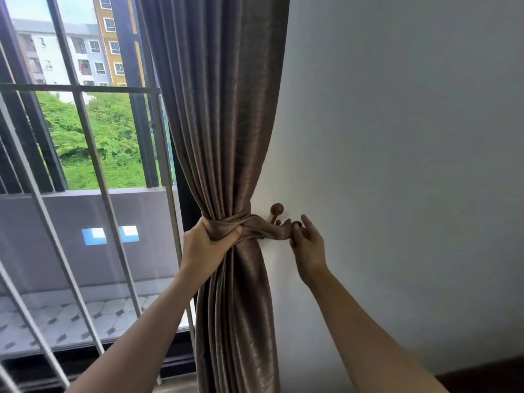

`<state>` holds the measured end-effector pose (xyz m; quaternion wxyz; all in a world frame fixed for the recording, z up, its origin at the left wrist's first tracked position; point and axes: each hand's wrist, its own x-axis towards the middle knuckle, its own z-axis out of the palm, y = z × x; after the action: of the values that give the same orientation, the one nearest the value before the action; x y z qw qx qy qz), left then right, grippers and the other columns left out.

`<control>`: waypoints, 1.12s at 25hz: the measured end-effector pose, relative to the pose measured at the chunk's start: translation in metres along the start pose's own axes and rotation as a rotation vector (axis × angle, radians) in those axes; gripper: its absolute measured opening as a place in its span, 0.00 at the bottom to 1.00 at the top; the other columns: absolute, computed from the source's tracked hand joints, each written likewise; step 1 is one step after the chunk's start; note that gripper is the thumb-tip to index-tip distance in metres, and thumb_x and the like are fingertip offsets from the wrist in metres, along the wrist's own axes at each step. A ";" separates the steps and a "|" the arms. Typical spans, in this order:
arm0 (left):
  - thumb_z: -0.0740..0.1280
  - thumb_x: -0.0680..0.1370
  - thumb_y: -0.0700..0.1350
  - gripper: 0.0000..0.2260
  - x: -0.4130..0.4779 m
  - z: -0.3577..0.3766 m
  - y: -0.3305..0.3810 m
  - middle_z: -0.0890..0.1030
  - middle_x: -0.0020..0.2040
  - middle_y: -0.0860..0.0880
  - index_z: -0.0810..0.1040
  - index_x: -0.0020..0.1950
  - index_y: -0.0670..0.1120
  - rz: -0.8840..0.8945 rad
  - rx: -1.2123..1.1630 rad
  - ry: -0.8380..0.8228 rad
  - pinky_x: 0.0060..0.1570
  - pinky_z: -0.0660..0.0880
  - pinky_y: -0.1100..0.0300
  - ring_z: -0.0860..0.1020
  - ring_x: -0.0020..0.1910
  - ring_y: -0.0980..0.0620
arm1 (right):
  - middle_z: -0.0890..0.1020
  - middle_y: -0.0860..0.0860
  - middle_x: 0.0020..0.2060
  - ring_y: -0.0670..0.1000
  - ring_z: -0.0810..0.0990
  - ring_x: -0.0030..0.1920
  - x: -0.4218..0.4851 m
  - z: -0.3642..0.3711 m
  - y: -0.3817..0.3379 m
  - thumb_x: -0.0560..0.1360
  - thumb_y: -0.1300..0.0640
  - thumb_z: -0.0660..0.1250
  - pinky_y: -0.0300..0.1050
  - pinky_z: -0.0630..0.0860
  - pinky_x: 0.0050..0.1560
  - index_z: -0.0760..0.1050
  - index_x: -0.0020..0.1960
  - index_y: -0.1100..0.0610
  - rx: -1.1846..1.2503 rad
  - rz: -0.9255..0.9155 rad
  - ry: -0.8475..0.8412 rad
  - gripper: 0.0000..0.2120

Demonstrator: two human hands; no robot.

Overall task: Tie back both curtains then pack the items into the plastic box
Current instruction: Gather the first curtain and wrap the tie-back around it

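Observation:
A brown curtain (226, 109) hangs at the right side of the window, gathered at its waist. A matching fabric tieback (263, 226) wraps around the gathered part. My left hand (207, 245) is clenched on the bunched curtain and the tieback's left part. My right hand (307, 245) pinches the tieback's right end between thumb and fingers, just below and right of a brown wooden wall hook (276, 212). The end is beside the hook, not looped on it. Only this one curtain shows; the plastic box is not in view.
A white wall (397, 137) fills the right half. Left of the curtain is a window with slanted white metal bars (93, 165) and a balcony with a tiled floor (71, 316) outside. A dark floor edge (482, 375) shows at the bottom right.

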<state>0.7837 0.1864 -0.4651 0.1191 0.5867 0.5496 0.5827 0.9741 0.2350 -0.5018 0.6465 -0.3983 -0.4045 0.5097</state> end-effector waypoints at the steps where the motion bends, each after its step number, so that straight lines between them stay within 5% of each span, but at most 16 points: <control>1: 0.75 0.69 0.45 0.15 0.000 0.000 0.000 0.78 0.40 0.57 0.79 0.53 0.41 0.006 0.004 0.002 0.35 0.68 0.81 0.74 0.38 0.68 | 0.77 0.56 0.57 0.53 0.77 0.59 0.002 0.002 -0.002 0.78 0.61 0.62 0.42 0.74 0.58 0.66 0.69 0.56 -0.117 -0.040 0.001 0.20; 4: 0.75 0.69 0.44 0.15 -0.001 0.000 0.001 0.77 0.39 0.60 0.79 0.53 0.41 0.018 0.017 0.006 0.35 0.68 0.82 0.73 0.38 0.67 | 0.81 0.53 0.51 0.52 0.80 0.53 0.005 0.009 -0.001 0.76 0.62 0.66 0.31 0.75 0.49 0.76 0.59 0.58 -0.467 -0.205 -0.007 0.13; 9: 0.75 0.69 0.43 0.14 -0.004 0.001 0.003 0.75 0.38 0.62 0.78 0.52 0.41 0.016 0.003 0.003 0.34 0.67 0.83 0.73 0.37 0.68 | 0.74 0.53 0.51 0.47 0.74 0.47 0.011 0.012 0.003 0.78 0.62 0.63 0.17 0.64 0.42 0.75 0.63 0.58 -0.648 -0.340 0.073 0.14; 16: 0.75 0.69 0.43 0.16 -0.003 0.002 0.002 0.75 0.38 0.63 0.78 0.53 0.40 0.023 0.007 0.013 0.35 0.67 0.83 0.73 0.38 0.68 | 0.76 0.56 0.54 0.49 0.71 0.50 0.026 0.011 0.000 0.80 0.60 0.58 0.29 0.61 0.44 0.73 0.66 0.56 -0.919 -0.327 -0.115 0.16; 22: 0.75 0.69 0.43 0.16 -0.008 0.002 0.005 0.76 0.39 0.62 0.78 0.54 0.40 0.038 -0.019 0.001 0.36 0.68 0.82 0.74 0.39 0.67 | 0.79 0.49 0.46 0.45 0.79 0.43 0.015 0.023 0.017 0.77 0.60 0.64 0.24 0.72 0.38 0.75 0.57 0.56 -0.445 -0.306 0.108 0.09; 28: 0.75 0.69 0.43 0.16 -0.007 0.002 0.004 0.76 0.39 0.61 0.78 0.54 0.40 0.040 -0.012 -0.006 0.36 0.69 0.82 0.74 0.39 0.67 | 0.78 0.53 0.43 0.50 0.78 0.39 0.019 0.017 0.030 0.79 0.52 0.60 0.39 0.73 0.42 0.81 0.54 0.55 -0.776 -0.413 0.134 0.13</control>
<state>0.7899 0.1803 -0.4663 0.1127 0.5986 0.5338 0.5866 0.9507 0.2600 -0.5210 0.5621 -0.5545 -0.5942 0.1533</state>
